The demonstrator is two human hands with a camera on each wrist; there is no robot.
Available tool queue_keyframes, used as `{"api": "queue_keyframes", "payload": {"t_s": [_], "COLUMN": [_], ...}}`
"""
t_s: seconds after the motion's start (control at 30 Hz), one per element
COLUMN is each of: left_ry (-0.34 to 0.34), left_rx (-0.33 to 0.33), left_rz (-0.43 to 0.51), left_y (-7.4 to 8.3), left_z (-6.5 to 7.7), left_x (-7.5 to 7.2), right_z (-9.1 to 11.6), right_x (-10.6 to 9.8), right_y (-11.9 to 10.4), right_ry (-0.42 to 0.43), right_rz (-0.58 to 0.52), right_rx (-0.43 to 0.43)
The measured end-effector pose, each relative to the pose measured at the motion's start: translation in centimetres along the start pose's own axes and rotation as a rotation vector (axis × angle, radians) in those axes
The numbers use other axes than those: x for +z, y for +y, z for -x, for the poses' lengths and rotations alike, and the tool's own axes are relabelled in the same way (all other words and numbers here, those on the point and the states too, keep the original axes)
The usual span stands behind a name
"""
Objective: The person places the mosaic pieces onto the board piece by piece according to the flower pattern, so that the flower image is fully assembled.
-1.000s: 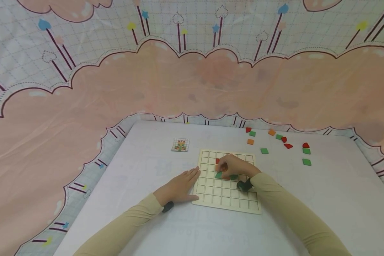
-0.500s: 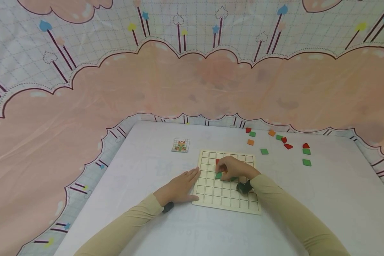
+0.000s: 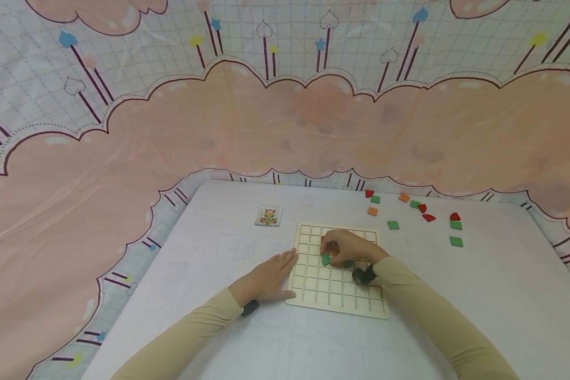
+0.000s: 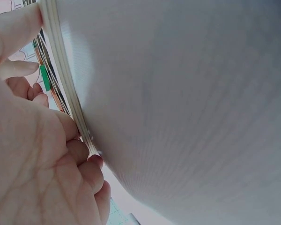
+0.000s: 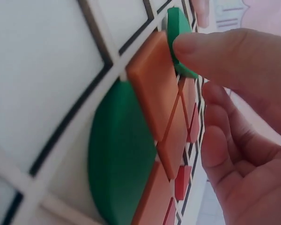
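A pale gridded board [image 3: 330, 285] lies on the table. My right hand [image 3: 349, 246] is over its middle. Thumb and finger pinch a green leaf-shaped tile [image 5: 178, 28], which stands tilted at its cell in the right wrist view; it is also the green tile [image 3: 325, 259] at the fingertips in the head view. Beside it sit an orange square tile [image 5: 152, 84] and another green leaf-shaped tile [image 5: 119, 150], with red tiles [image 5: 182, 180] beyond. My left hand [image 3: 266, 277] rests at the board's left edge, fingers extended, fingertips touching the rim [image 4: 68, 79] in the left wrist view.
A small pattern card [image 3: 268, 216] lies behind the board to the left. Loose tiles are scattered at the back right: green squares [image 3: 456, 241], orange squares [image 3: 372, 211] and red rounded pieces [image 3: 428, 217]. A patterned cloth [image 3: 285, 126] hangs behind the table.
The green leaf-shaped tile at my right fingertips has turned to stand more upright in the head view. My right hand has shifted only slightly; the left hand stays at the board's edge.
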State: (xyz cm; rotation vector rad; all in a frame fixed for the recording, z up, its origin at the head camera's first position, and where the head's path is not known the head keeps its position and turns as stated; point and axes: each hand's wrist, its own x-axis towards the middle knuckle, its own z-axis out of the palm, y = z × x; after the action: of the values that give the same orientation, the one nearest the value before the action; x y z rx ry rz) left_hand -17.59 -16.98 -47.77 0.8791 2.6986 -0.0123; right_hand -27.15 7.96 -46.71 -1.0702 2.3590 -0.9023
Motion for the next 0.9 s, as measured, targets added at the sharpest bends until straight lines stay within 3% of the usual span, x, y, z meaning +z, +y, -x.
{"api": "queue_keyframes", "payload": {"t_s": [0.17, 0.4, 0.9], "left_ry": [0.004, 0.0, 0.004], "left_rx": [0.007, 0.003, 0.007], "left_rz": [0.001, -0.007, 0.0], "left_y": [-0.01, 0.05, -0.08], "left_z": [0.05, 0.01, -0.04], "left_x": [0.05, -0.09, 0.0], "right_z": [0.13, -0.23, -0.3], "right_x": [-0.14, 0.01, 0.59], "right_y": [0.04, 0.32, 0.59], "right_ry": [0.002, -0.037, 0.003], "right_rz": [-0.008, 0.006, 0.01], "right_rx": [0.027, -0.024, -0.022]}}
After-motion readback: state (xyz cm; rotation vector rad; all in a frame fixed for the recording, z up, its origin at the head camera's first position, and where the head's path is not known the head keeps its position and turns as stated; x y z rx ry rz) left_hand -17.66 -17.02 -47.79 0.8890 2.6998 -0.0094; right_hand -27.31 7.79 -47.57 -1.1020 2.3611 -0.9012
